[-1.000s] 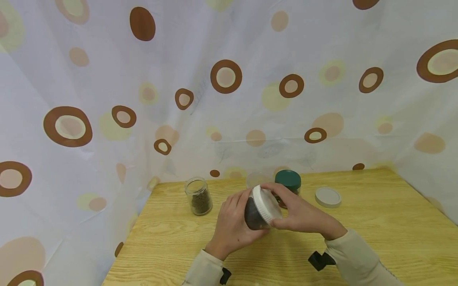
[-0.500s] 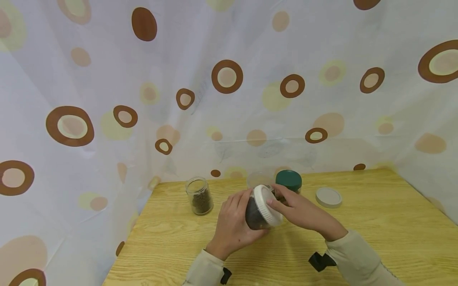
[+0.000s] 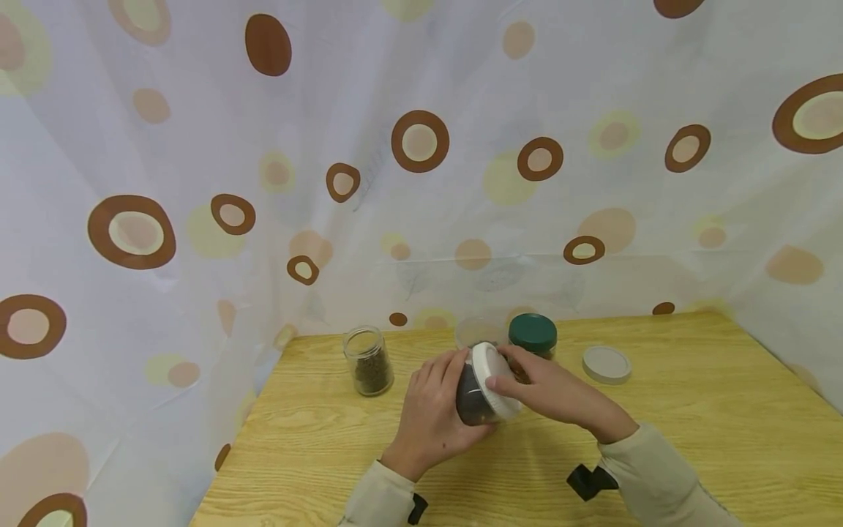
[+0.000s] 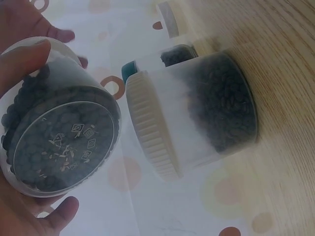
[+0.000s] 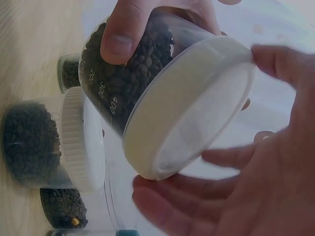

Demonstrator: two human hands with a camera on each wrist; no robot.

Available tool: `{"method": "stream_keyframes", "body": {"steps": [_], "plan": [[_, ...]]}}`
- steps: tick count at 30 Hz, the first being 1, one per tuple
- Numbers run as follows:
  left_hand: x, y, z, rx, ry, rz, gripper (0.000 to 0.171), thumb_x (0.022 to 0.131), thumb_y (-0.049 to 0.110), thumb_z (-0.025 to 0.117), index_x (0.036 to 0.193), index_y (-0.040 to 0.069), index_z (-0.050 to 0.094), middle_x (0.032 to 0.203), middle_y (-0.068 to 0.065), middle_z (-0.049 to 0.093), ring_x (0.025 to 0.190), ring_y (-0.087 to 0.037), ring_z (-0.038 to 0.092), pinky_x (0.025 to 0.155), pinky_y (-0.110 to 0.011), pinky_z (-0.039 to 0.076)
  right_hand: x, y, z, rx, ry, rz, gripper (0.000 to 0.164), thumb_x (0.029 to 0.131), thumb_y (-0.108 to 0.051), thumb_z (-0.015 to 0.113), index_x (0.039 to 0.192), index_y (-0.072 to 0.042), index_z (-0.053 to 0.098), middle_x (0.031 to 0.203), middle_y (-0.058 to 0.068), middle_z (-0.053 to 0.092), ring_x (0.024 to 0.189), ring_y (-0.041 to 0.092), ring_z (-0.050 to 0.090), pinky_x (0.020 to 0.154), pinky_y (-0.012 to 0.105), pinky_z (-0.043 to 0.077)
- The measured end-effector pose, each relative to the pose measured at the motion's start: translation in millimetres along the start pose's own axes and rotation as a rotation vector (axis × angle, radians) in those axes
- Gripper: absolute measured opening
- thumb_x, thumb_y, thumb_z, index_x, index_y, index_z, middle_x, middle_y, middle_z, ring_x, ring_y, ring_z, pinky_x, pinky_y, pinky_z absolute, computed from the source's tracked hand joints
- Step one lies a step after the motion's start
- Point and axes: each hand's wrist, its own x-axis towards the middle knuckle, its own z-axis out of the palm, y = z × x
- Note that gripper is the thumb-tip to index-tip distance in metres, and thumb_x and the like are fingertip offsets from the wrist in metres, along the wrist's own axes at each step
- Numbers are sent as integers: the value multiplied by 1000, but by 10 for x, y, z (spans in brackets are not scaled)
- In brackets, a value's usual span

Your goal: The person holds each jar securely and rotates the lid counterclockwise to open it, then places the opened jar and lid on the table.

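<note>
A clear plastic jar of dark beans [image 3: 473, 399] is held tilted above the table, with measuring marks on its side in the right wrist view. My left hand [image 3: 431, 410] grips the jar's body; its thumb lies along the side and its fingers wrap the far side. The white ribbed lid [image 3: 495, 384] sits on the jar's mouth, facing right. At the lid is my right hand [image 3: 546, 388], holding its rim between thumb and fingers. In the right wrist view, fingertips [image 5: 152, 194] touch the lower rim of the lid, which covers the opening.
A second jar of beans [image 4: 221, 103] with a white lid stands beneath the hands. An open glass jar of dark grains [image 3: 369, 366] stands at left. Behind are a green-lidded jar [image 3: 532, 333] and a transparent container [image 3: 476, 331]. A grey-white lid [image 3: 607, 364] lies right.
My right thumb has moved from the lid's lower edge up onto its face, and the fingers have shifted round the rim. My left hand keeps its grip with the jar nearly still.
</note>
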Motion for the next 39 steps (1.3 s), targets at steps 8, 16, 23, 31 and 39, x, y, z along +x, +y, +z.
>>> {"method": "stream_keyframes", "body": {"steps": [8, 16, 23, 31, 39], "plan": [[-10, -19, 2, -47, -4, -12, 95, 68, 56, 84, 144, 13, 47, 130, -5, 62, 116, -21, 61, 92, -39, 54, -14, 79, -4, 24, -25, -259, 80, 90, -19, 66, 155, -3, 22, 150, 24, 36, 131, 45, 46, 98, 59, 48], [6, -30, 1, -58, -10, -24, 99, 64, 55, 87, 144, 12, 47, 129, -5, 63, 114, -21, 62, 91, -39, 54, -10, 88, -2, 30, -8, -315, 80, 88, -14, 68, 155, -7, 24, 152, 22, 34, 133, 44, 44, 103, 67, 41], [2, -38, 0, -53, -6, -20, 98, 65, 57, 85, 144, 13, 47, 130, -5, 63, 114, -21, 62, 89, -39, 54, 0, 108, -1, 26, -19, -320, 80, 90, -16, 68, 155, -8, 22, 153, 22, 32, 135, 46, 41, 104, 69, 39], [18, -45, -13, -60, -15, -15, 99, 64, 56, 86, 144, 13, 47, 130, -5, 63, 115, -22, 62, 89, -40, 54, -10, 126, -25, 4, 1, -308, 73, 98, -27, 63, 156, -6, 22, 153, 24, 31, 133, 45, 43, 101, 64, 45], [43, -49, -17, -54, -47, -17, 99, 64, 59, 85, 145, 17, 45, 131, -3, 62, 117, -20, 61, 90, -40, 54, -15, 85, -44, 7, 44, -108, 65, 105, -39, 45, 156, -3, 24, 149, 26, 42, 133, 44, 48, 101, 57, 47]]}}
